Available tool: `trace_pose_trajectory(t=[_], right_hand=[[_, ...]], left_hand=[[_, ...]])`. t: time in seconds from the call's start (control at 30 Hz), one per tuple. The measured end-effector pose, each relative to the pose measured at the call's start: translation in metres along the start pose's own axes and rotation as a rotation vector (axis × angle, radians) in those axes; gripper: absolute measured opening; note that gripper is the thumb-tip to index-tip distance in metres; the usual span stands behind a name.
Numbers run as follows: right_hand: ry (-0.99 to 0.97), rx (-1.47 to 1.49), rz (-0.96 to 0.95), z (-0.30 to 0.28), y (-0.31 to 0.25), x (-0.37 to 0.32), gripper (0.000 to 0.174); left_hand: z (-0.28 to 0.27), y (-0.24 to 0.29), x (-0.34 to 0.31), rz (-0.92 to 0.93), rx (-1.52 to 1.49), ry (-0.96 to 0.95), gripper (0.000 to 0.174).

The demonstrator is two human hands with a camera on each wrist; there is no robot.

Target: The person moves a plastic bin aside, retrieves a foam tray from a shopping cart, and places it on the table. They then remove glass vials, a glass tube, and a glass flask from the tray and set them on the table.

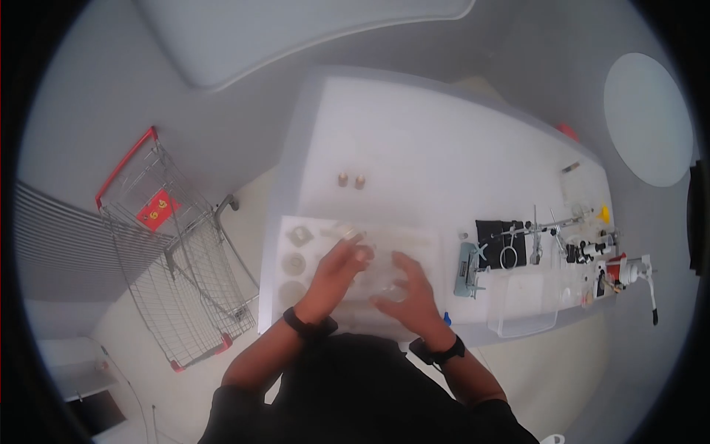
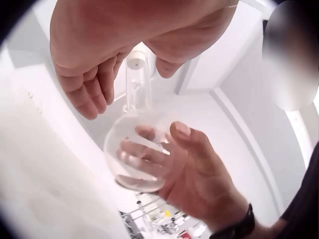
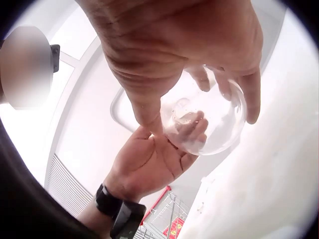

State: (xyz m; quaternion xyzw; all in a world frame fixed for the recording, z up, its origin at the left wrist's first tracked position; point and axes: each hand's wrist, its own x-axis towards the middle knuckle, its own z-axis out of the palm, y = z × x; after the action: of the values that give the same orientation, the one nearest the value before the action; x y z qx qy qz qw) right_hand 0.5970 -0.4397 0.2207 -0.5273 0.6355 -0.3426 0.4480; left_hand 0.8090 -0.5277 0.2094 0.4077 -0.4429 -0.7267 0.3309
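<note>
Cupping the round bulb of a clear flask, the right hand has its fingers bent around one side and its thumb on the other. The left hand is at the neck, fingers loosely bent on one side and thumb on the other; whether they touch the glass I cannot tell. The flask is held up between both hands, above the pale tray at the desk's near edge, towards its left corner.

It looks like thin glass, so I'd judge it light, quite stiff and fragile, with no give if squeezed or knocked. The smooth, curved bulb would slip easily under dry fingertips. The surest hold would be a spread palm under the bulb, with a gentle pinch low on the neck to steady it; gripping the neck alone could put strain where it meets the bulb.
</note>
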Motion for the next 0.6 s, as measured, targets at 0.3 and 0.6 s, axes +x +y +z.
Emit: trace_pose_trajectory(t=[0.3, 0.6], right_hand=[[0.405, -0.251, 0.07, -0.108, 0.054, 0.207, 0.102], [0.367, -0.422, 0.306, -0.098, 0.137, 0.39, 0.113]], left_hand=[[-0.049, -0.033, -0.013, 0.042, 0.172, 0.097, 0.038], [-0.081, -0.081, -0.068, -0.116, 0.177, 0.24, 0.032]])
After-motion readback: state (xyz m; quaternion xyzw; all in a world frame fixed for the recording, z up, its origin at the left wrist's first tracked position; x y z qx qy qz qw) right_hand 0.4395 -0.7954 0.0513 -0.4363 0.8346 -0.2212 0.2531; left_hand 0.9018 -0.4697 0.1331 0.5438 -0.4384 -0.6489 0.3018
